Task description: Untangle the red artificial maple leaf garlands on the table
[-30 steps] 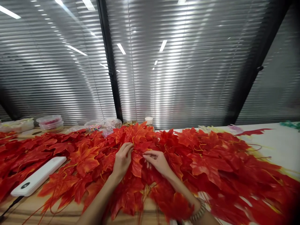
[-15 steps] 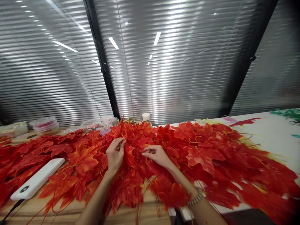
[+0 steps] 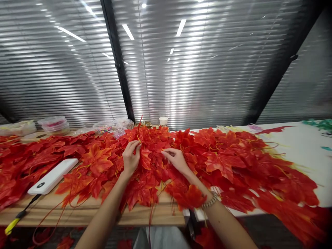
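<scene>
- Head view, looking forward and down: wooden tabletop (image 3: 85, 214) with a white tabletop (image 3: 306, 152) adjoining on the right; both largely covered by a spread of red-orange maple leaves (image 3: 233, 166).
- Left hand (image 3: 131, 157): over the middle of the leaf pile, towards the far edge; thumb and fingertips pinched on a leaf stem (image 3: 139, 129) that stands up tilted from the pile; remaining fingers curled in.
- Right hand (image 3: 177, 159): just beside the left, resting on the leaves; index finger and thumb closed narrowly at a leaf edge; whether a stem is actually gripped, cannot tell; beaded bracelet (image 3: 210, 201) on the wrist, at the near edge.
- Hands near each other, not touching; a folded leaf lies between them.
- White power bank (image 3: 53, 176): flat on the wooden tabletop, left part, partly ringed by leaves; dark cable (image 3: 24, 211) runs from it to the near-left corner, ending in a yellow tip.
- Far-left edge: stacked clear plastic containers (image 3: 53, 125); contents blurred.
- Far edge, centre: small white cup (image 3: 163, 120).
- Behind the far edge: closed grey blinds (image 3: 207, 69).
</scene>
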`<action>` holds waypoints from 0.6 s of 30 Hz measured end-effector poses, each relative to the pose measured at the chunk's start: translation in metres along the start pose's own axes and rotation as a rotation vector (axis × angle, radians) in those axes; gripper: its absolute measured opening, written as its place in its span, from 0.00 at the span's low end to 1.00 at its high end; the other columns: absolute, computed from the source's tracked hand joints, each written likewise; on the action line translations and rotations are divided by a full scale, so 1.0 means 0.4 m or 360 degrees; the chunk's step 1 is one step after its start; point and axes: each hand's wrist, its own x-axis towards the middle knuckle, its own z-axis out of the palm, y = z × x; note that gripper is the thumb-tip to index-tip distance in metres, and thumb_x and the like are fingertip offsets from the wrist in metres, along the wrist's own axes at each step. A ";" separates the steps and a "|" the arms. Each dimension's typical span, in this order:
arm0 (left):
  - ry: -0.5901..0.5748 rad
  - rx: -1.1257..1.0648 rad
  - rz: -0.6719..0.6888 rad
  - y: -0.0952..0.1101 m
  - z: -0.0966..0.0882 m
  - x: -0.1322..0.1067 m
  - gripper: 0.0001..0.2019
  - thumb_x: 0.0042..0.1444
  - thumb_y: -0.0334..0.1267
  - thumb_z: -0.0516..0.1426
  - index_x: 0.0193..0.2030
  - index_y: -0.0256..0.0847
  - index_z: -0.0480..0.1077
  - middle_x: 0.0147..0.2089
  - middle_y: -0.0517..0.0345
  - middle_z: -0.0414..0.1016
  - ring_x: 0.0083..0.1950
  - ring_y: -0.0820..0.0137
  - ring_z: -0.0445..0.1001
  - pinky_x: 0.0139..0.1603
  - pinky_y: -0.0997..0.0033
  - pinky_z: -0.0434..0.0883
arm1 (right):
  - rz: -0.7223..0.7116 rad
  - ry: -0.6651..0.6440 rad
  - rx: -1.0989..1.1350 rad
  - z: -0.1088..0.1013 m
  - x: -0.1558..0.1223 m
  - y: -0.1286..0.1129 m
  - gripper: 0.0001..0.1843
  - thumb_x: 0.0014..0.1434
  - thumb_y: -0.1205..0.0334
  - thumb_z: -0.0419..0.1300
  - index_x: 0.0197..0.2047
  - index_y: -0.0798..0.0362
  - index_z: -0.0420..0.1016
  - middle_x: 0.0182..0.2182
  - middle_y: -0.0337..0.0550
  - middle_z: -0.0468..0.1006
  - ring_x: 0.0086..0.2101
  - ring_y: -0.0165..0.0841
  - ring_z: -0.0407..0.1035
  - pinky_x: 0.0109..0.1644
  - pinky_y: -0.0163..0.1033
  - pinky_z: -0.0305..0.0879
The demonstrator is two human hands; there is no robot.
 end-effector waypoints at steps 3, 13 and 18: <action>-0.0007 0.0000 -0.0018 0.000 0.001 -0.002 0.07 0.56 0.35 0.52 0.37 0.38 0.71 0.37 0.53 0.73 0.39 0.68 0.73 0.43 0.67 0.70 | 0.0004 0.0036 -0.0003 -0.005 0.003 0.000 0.16 0.51 0.50 0.58 0.30 0.55 0.77 0.16 0.37 0.69 0.15 0.26 0.57 0.20 0.32 0.55; 0.0401 -0.0269 -0.0564 -0.043 -0.004 0.012 0.10 0.52 0.40 0.55 0.37 0.37 0.71 0.38 0.52 0.72 0.38 0.68 0.73 0.41 0.67 0.72 | -0.0239 0.0082 -0.0194 -0.008 0.009 -0.018 0.09 0.50 0.57 0.61 0.29 0.53 0.78 0.25 0.44 0.78 0.23 0.32 0.67 0.29 0.36 0.63; 0.0730 -0.0443 -0.0912 -0.067 -0.017 0.031 0.12 0.49 0.42 0.57 0.37 0.36 0.71 0.39 0.52 0.73 0.40 0.66 0.74 0.45 0.64 0.71 | -0.0404 0.0074 -0.0301 -0.011 0.009 -0.023 0.09 0.54 0.58 0.58 0.31 0.51 0.79 0.28 0.44 0.79 0.28 0.35 0.70 0.33 0.38 0.64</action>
